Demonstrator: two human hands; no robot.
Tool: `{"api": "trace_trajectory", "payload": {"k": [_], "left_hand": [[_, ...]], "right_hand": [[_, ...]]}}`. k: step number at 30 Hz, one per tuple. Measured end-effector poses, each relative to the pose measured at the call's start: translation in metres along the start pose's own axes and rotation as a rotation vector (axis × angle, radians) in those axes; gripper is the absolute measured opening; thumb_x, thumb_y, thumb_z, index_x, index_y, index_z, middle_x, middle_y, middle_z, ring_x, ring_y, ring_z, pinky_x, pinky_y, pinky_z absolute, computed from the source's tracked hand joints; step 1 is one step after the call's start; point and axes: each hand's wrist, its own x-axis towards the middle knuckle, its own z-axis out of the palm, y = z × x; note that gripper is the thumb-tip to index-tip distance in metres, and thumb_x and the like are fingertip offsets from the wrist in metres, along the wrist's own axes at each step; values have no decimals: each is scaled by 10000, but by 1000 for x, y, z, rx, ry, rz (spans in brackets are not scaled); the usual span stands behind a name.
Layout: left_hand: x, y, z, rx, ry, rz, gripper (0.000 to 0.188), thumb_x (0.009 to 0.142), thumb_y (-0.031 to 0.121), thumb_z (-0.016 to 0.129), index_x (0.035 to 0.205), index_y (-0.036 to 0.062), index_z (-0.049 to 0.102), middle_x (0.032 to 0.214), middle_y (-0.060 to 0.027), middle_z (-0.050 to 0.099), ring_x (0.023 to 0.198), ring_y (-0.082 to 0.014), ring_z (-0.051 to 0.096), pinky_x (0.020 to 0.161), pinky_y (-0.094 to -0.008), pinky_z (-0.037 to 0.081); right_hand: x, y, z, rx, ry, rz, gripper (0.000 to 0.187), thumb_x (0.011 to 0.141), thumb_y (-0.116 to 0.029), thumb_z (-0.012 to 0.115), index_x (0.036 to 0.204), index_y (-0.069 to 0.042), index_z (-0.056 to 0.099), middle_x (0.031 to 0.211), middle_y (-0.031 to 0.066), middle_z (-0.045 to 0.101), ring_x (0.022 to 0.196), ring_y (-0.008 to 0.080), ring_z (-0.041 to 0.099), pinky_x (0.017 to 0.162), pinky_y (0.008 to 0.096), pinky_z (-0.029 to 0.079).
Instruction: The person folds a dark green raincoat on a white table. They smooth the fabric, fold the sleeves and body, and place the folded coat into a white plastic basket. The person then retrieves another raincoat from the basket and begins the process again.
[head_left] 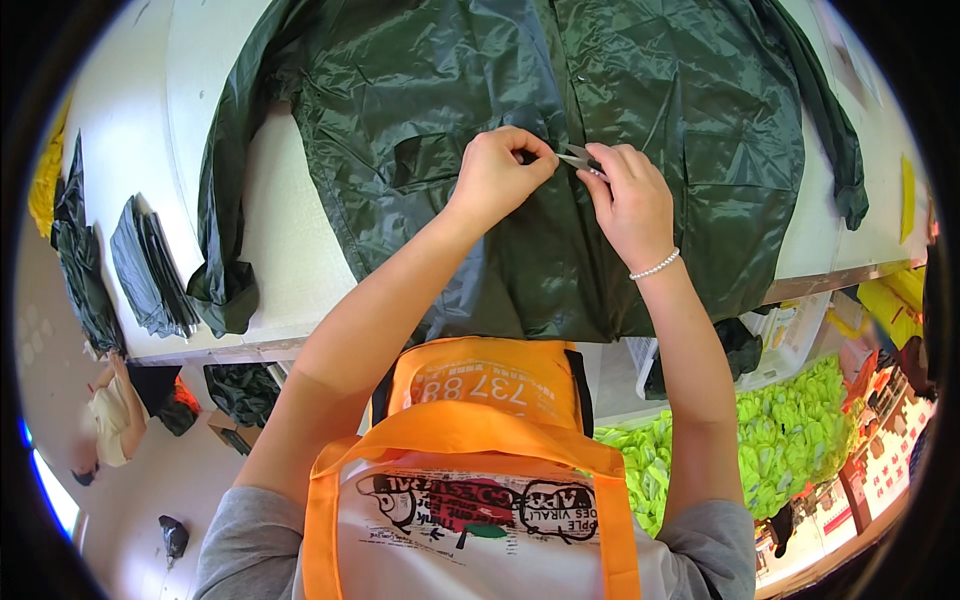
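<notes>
A dark green jacket (pixel 640 110) lies spread across the bench (pixel 300 215), its front facing up and its lower hem reaching the near edge by the wearer's orange apron (pixel 485 380). The cloth looks thin, smooth and glossy, so it should be light and limp, inclined to slide over itself and crease rather than hold a shape. A flat pinch at the front opening (pixel 572 110), where the layers seem doubled, would likely give the surest hold; the wide panels would probably slip or bunch under a loose grip. It is unlikely to break, though a sharp point could nick it.

The left hand (pixel 502 172) is just above that opening, thumb and forefinger pressed together; what is between them is too small to tell. The right hand (pixel 635 200) has its fingers closed around small metal snips (pixel 580 160), pointed toward the left fingertips. The snips look small and rigid, best held by the body, away from the blades.

Farther out, the jacket's sleeves bend down either side. A folded dark stack (pixel 150 265) lies to the left on the bench, and a yellow strip (pixel 908 198) lies to the right. Below the bench are a white crate (pixel 800 340) and a lime-green heap (pixel 790 425).
</notes>
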Motion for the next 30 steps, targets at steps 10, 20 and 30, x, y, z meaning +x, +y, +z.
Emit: {"api": "trace_trajectory", "payload": {"k": [10, 20, 30], "left_hand": [[-2, 0, -1, 10, 18, 85, 158, 686, 160, 746, 771, 33, 705, 791, -76, 612, 670, -175, 557, 628, -293, 454], [-3, -1, 0, 25, 3, 83, 137, 723, 125, 738, 807, 23, 701, 804, -31, 617, 711, -118, 515, 671, -255, 425], [-1, -4, -3, -116, -24, 17, 140, 731, 147, 726, 804, 29, 704, 790, -45, 630, 673, -129, 527, 641, -270, 441]], "right_hand": [[3, -2, 1, 32, -31, 66, 218, 787, -166, 685, 972, -74, 615, 819, 51, 573, 738, 245, 581, 631, 348, 470], [4, -5, 6, 131, -31, 196, 183, 807, -173, 672, 956, -77, 631, 800, 62, 582, 732, 259, 589, 632, 354, 472], [-3, 2, -5, 326, -81, 302, 169, 802, -140, 678, 946, -60, 639, 820, 63, 606, 702, 253, 607, 613, 325, 484]]}}
